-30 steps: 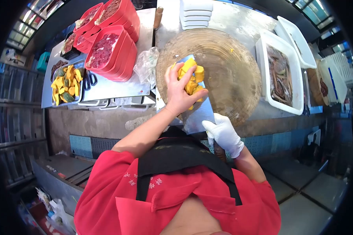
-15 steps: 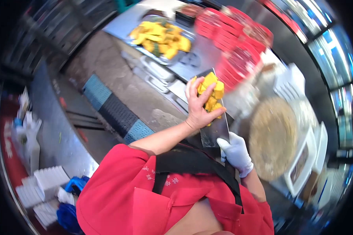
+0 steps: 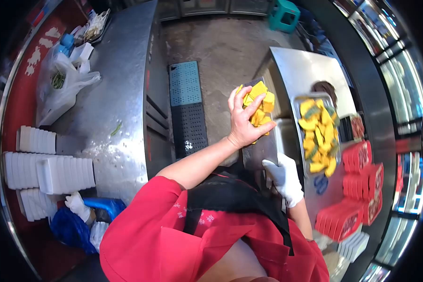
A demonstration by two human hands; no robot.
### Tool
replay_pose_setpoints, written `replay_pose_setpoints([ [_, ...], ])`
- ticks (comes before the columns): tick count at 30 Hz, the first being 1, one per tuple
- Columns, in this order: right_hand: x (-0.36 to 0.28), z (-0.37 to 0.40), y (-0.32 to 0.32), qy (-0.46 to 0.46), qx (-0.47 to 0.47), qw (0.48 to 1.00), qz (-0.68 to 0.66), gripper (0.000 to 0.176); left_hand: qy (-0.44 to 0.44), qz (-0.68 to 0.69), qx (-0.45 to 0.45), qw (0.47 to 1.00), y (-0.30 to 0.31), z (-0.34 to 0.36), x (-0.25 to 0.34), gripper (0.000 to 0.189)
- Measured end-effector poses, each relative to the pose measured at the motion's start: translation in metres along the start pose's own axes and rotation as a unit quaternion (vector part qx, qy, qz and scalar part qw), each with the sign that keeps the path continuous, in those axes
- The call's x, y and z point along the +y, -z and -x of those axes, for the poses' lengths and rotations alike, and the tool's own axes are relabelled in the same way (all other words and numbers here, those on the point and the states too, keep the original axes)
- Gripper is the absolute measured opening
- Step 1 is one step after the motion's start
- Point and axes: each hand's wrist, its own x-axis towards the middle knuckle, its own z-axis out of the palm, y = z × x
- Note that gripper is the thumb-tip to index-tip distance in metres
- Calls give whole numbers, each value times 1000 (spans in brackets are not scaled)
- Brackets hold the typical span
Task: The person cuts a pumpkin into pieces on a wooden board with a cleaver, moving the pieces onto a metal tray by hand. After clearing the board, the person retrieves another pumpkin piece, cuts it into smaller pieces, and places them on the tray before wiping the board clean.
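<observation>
My bare left hand [image 3: 244, 124] presses with spread fingers on several yellow pumpkin chunks [image 3: 258, 90], keeping them on the broad dark blade of a cleaver [image 3: 257, 159]. My right hand [image 3: 286, 181], in a white glove, is closed at the near end of the cleaver; its handle is mostly hidden. The loaded blade is held in the air in front of my body. To the right, a metal tray [image 3: 294, 105] of yellow pumpkin pieces with green rind [image 3: 318, 134] rests on a steel counter [image 3: 305, 63].
Red trays of meat [image 3: 340, 218] are stacked on the right counter. On the left, a steel worktable [image 3: 122, 70] carries stacked white trays [image 3: 63, 174] and a plastic bag [image 3: 70, 84]. Blue plastic [image 3: 73, 230] lies at lower left. A mat [image 3: 184, 84] and green stool [image 3: 284, 16] are on the floor.
The view has turned left, bringing the floor and left worktable into fuller sight. The round chopping block has left the view. Both hands still hold the cleaver and pumpkin chunks.
</observation>
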Motion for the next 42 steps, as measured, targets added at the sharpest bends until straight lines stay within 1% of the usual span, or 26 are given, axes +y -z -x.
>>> replay_pose_setpoints([
  [1, -15, -27, -2, -25, -16, 999, -15, 9, -1, -9, 17, 1000, 0, -18, -22, 75],
  [2, -25, -55, -3, -1, -31, 999, -36, 11, -3, -29, 23, 999, 1, -36, -42, 75],
  [5, -67, -139, -4, 34, -79, 995, -46, 13, -6, -81, 41, 996, 2, -94, -105, 75],
  [6, -78, -170, -4, 68, -90, 993, -46, 13, -3, -97, 48, 994, 2, -115, -125, 75],
  [7, -97, -197, -2, 76, -100, 991, -45, 13, -6, -108, 55, 993, 1, -138, -143, 75],
  [9, -138, -252, -1, 81, -138, 987, -7, 15, 17, -134, 67, 989, 6, -180, -179, 74],
  [10, -148, -282, -3, 122, -149, 981, -14, 17, 26, -145, 73, 986, 8, -200, -195, 74],
  [11, -164, -308, -4, 127, -162, 979, -11, 17, 28, -157, 80, 984, 13, -219, -212, 74],
  [13, -202, -358, -6, 74, -207, 975, 26, 18, 59, -187, 98, 976, 18, -252, -246, 72],
  [14, -218, -379, -11, 61, -215, 974, 21, 19, 69, -190, 108, 973, 21, -268, -262, 71],
  [18, -281, -478, -30, 47, -248, 965, 70, 18, 113, -207, 147, 960, 27, -325, -344, 70],
  [19, -297, -504, -36, 45, -249, 966, 57, 17, 118, -213, 158, 957, 26, -342, -368, 70],
  [22, -340, -584, -64, 30, -249, 967, 47, 13, 108, -200, 179, 957, 27, -396, -448, 69],
  [23, -358, -611, -72, 21, -242, 969, 49, 11, 88, -192, 193, 958, 29, -418, -472, 71],
  [24, -371, -637, -81, 41, -224, 972, 55, 11, 86, -186, 195, 959, 30, -442, -500, 71],
  [25, -384, -658, -87, 26, -225, 972, 69, 11, 97, -177, 195, 960, 29, -458, -523, 72],
  [26, -401, -680, -92, 30, -218, 973, 71, 11, 115, -171, 200, 958, 28, -476, -542, 72],
  [28, -439, -721, -103, 40, -212, 974, 66, 11, 92, -203, 196, 955, 36, -518, -580, 72],
  [29, -456, -740, -108, 36, -216, 973, 68, 11, 97, -205, 197, 954, 40, -537, -596, 72],
  [31, -490, -781, -118, 25, -230, 971, 61, 12, 85, -201, 212, 953, 48, -574, -629, 70],
  [34, -535, -850, -141, 40, -262, 960, 89, 12, 101, -211, 241, 942, 65, -618, -685, 68],
  [37, -580, -927, -182, 38, -311, 942, 120, 12, 145, -248, 268, 920, 87, -647, -753, 67],
  [39, -603, -983, -215, 33, -354, 923, 147, 12, 217, -274, 320, 880, 97, -659, -799, 65],
  [41, -618, -1049, -252, 55, -426, 888, 166, 13, 256, -290, 343, 856, 112, -666, -854, 68],
  [42, -622, -1084, -275, 23, -453, 863, 223, 13, 335, -288, 373, 816, 119, -670, -875, 70],
])
